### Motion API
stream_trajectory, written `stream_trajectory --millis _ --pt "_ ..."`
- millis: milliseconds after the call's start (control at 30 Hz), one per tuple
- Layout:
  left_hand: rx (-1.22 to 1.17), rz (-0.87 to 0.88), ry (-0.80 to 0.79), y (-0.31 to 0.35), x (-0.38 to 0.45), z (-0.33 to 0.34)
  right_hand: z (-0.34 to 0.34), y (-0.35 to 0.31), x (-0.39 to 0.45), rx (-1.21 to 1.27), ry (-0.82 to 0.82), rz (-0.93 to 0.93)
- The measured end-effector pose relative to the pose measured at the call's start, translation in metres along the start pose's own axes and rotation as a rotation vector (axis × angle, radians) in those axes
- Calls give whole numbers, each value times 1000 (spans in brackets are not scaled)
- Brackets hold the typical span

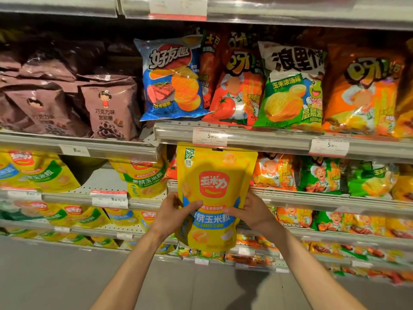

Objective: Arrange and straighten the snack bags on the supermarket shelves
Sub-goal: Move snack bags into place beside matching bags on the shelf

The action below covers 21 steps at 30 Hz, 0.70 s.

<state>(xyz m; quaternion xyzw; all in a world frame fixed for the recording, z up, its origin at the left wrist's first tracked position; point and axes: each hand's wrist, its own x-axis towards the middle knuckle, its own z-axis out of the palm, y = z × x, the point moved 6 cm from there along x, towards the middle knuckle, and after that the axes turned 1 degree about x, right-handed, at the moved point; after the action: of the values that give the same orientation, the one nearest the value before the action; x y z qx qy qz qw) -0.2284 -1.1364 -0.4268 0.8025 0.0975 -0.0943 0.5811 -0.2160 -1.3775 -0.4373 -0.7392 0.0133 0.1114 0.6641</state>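
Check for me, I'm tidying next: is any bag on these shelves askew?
Yes. The blue ridged-chip bag at the left end of its row tilts, its bottom overhanging the grey shelf edge; neighbouring bags stand straighter.

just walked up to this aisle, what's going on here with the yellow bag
A person is tidying snack shelves. Both hands, the left hand and the right hand, hold a yellow baked corn bag upright in front of the shelves, gripping its lower half from either side. Its top reaches the shelf edge under the blue chips bag. It is not yet on a shelf; similar yellow bags sit to the left.
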Motion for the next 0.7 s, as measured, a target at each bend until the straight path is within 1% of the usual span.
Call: stream_trajectory --millis 167,367,533,633,700 --pt "40 28 50 -17 -8 1 2 27 -5 -1 -29 19" --pt "-38 9 85 -38 -24 -9 20 32 -7 -33 -45 4" --pt "-55 65 121 -31 -31 -46 55 3 -13 -57 -60 -51" --pt "-67 133 125 -27 -32 -83 91 -18 -16 41 -78 -22" --pt "-80 160 122 -27 -34 -114 118 -29 -19 103 -42 -2"
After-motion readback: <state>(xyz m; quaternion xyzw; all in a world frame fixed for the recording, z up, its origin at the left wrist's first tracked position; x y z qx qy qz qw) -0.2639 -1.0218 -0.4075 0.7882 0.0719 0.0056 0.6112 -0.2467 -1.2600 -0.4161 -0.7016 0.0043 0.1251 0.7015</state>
